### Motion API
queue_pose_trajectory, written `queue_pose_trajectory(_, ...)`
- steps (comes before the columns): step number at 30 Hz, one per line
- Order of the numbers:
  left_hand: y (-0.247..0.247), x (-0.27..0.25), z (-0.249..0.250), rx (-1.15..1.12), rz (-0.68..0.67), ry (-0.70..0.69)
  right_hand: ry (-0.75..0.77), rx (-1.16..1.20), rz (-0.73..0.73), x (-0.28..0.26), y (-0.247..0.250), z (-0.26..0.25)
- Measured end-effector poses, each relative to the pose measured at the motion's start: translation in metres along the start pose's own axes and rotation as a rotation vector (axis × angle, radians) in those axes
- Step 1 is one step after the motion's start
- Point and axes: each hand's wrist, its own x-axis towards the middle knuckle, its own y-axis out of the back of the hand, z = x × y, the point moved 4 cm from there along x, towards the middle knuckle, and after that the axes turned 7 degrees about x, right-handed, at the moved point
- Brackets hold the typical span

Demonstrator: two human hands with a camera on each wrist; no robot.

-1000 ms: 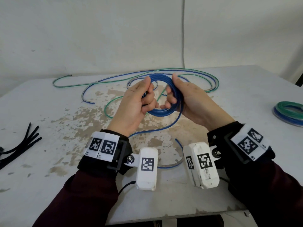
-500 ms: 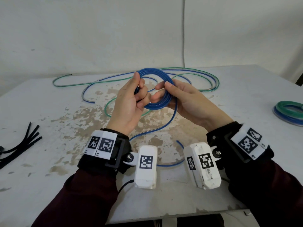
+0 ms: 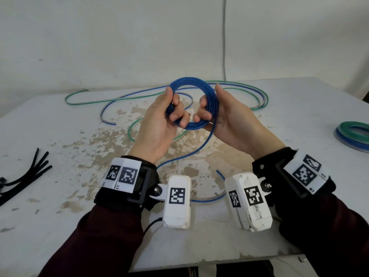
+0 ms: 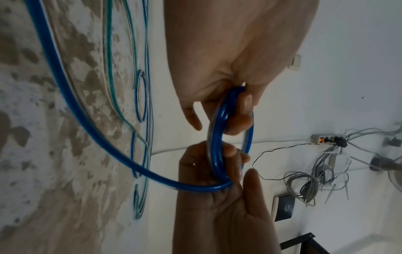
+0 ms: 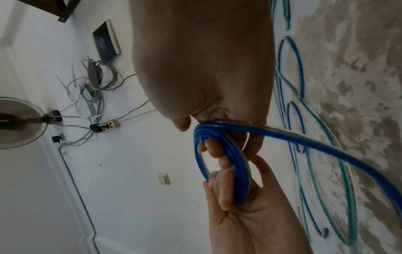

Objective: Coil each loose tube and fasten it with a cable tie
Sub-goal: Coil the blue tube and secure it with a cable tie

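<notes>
Blue tube coil (image 3: 193, 105) held upright above the table (image 3: 60, 206) between both hands. Left hand (image 3: 159, 124): fingers curled through the coil's left side, thumb outside. Right hand (image 3: 229, 120): fingers curled round the right side, thumb along the outer edge. The uncoiled tail (image 3: 191, 152) drops from the coil's lower right to the tabletop. Loose green tube (image 3: 89, 99) lies behind; black cable ties (image 3: 26, 176) far left; finished coils (image 3: 353, 134), apparently two stacked, far right.
</notes>
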Motion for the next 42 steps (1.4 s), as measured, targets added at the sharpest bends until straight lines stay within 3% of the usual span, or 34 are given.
queue_pose_trajectory(5, -0.013, -0.005, -0.004, -0.013, -0.183, 0.119, 0.048, -0.08, 0.108, 0.002, 0.014, -0.008)
queue_pose_trajectory(10, -0.015, -0.011, -0.008, 0.13, -0.253, 0.271, -0.056, -0.327, 0.076, -0.004, 0.018, -0.007)
queue_pose_trajectory(13, -0.015, -0.011, -0.013, 0.211, -0.28, 0.316, -0.118, -0.338, 0.054, -0.003, 0.017, -0.001)
queue_pose_trajectory(23, -0.007, -0.004, 0.0, 0.025, -0.118, 0.09, -0.049, -0.17, -0.009, 0.003, 0.014, 0.002)
queue_pose_trajectory(27, -0.01, -0.006, -0.002, 0.023, -0.17, 0.142, -0.042, -0.132, -0.017, 0.0, 0.013, -0.003)
queue_pose_trajectory(33, -0.008, -0.009, -0.007, 0.309, -0.251, 0.282, -0.048, -0.415, -0.024, -0.003, 0.013, -0.001)
queue_pose_trajectory(37, -0.007, -0.008, -0.008, 0.387, -0.211, 0.193, -0.08, -0.389, -0.047, -0.004, 0.008, 0.002)
queue_pose_trajectory(42, -0.006, -0.005, -0.004, 0.253, -0.074, 0.085, -0.108, -0.307, 0.03, -0.001, 0.016, -0.002)
